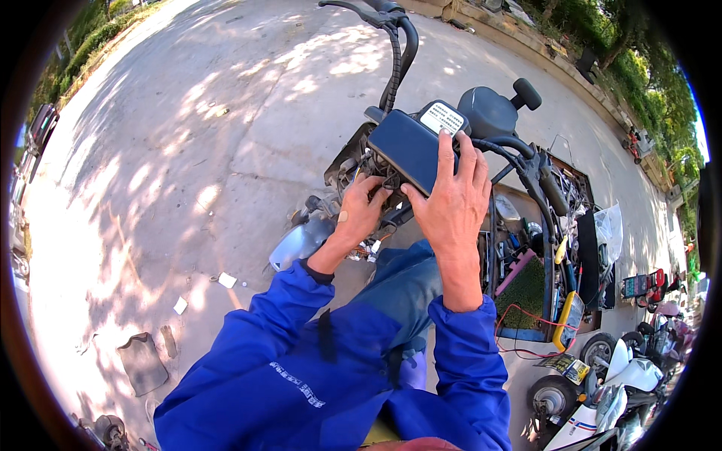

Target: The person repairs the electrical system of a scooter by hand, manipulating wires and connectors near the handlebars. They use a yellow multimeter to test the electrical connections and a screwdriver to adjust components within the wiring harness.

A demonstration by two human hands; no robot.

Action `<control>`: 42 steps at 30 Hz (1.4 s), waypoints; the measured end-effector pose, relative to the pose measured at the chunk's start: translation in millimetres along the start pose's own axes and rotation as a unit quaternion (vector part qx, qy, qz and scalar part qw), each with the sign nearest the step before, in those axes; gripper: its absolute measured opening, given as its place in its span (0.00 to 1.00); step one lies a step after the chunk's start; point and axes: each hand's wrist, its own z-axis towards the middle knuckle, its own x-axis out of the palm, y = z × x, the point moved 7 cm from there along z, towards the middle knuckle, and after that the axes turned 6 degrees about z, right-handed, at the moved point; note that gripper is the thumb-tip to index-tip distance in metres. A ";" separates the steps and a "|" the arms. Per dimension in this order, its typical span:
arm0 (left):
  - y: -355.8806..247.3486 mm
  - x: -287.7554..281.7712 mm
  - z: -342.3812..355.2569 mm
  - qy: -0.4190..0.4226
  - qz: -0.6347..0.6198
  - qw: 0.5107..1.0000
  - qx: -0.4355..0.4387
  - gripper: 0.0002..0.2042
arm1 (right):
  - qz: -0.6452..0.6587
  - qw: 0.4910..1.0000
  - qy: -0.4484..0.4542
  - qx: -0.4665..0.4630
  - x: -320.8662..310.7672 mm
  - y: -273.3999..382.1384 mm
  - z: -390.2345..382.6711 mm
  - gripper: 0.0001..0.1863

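In front of me is the handlebar end of an electric scooter, with a flat, glossy dark display panel (410, 148) between the grips. My right hand (453, 199) is closed over the panel's right side, fingertips on its upper right corner near a white label (442, 118) and thumb at its lower edge. My left hand (361, 212), with a small plaster on it, reaches below the panel's left part among exposed wires. Its thumb and forefinger are pinched beside a small black part (391, 182); what lies between them is hidden.
A silvery rounded mirror or cover (301, 244) sits by my left wrist. Right of the scooter stands a tray (519, 333) full of tools, with a yellow multimeter (569, 322) and red leads (508, 310). Parked two-wheelers (635, 374) are at lower right. A dark mat (143, 364) lies at left.
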 end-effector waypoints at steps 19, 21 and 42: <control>-2.4 -6.7 1.4 -0.004 -0.006 1.000 0.026 0.09 | 0.003 0.999 -0.025 -0.037 2.3 5.6 5.8 0.49; 1.5 -5.8 -2.0 -0.004 -0.028 1.000 0.000 0.09 | 0.004 0.999 -0.016 -0.039 4.4 4.2 4.0 0.49; 7.9 6.0 -9.1 0.078 -0.148 0.980 -0.106 0.16 | 0.029 0.995 -0.017 -0.090 13.7 25.1 4.9 0.48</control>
